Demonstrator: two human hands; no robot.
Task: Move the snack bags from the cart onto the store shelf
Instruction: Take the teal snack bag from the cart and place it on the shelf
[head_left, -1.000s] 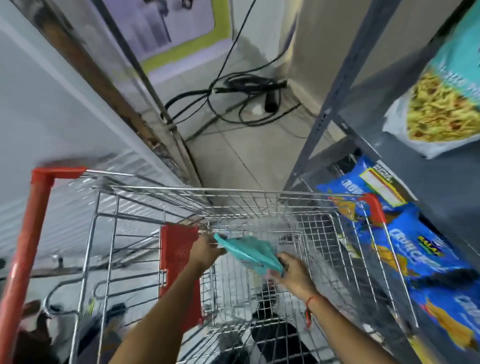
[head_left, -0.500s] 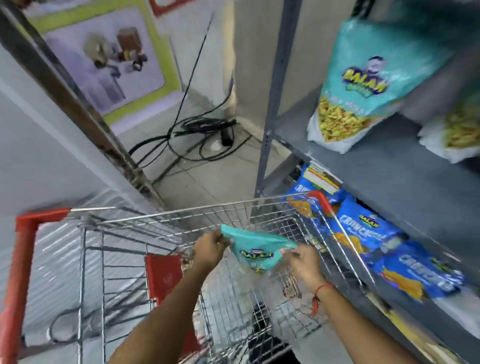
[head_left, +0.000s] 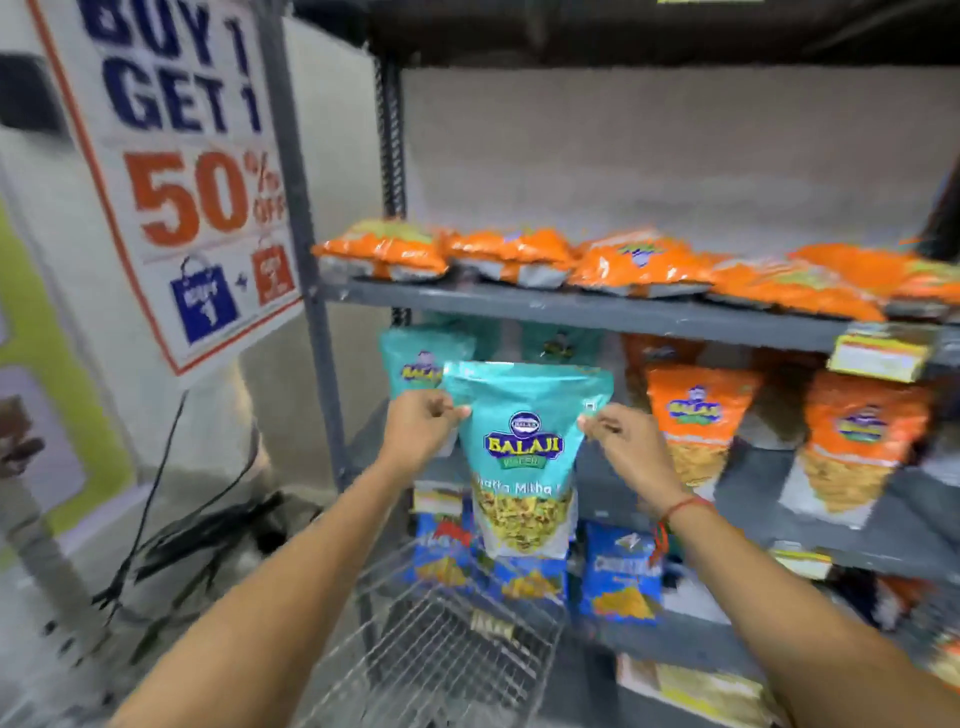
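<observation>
I hold the teal snack bag (head_left: 524, 457) upright before the shelf (head_left: 597, 312), my left hand (head_left: 418, 428) and right hand (head_left: 621, 441) each in a pinching grip on its top corners. Behind it stand teal bags (head_left: 415, 358); beside them, orange bags (head_left: 696, 410). Below it, the cart (head_left: 441, 644).

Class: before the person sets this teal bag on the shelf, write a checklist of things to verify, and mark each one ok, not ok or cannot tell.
1. Teal bag upright, label facing out: ok.
2. Left hand pinching its top corner: ok.
3. Right hand pinching the other corner: ok.
4. Matching teal bag on shelf marks the right row: ok.
5. Free space in front of that row: cannot tell.
6. Cart clear below the bag: ok.
</observation>
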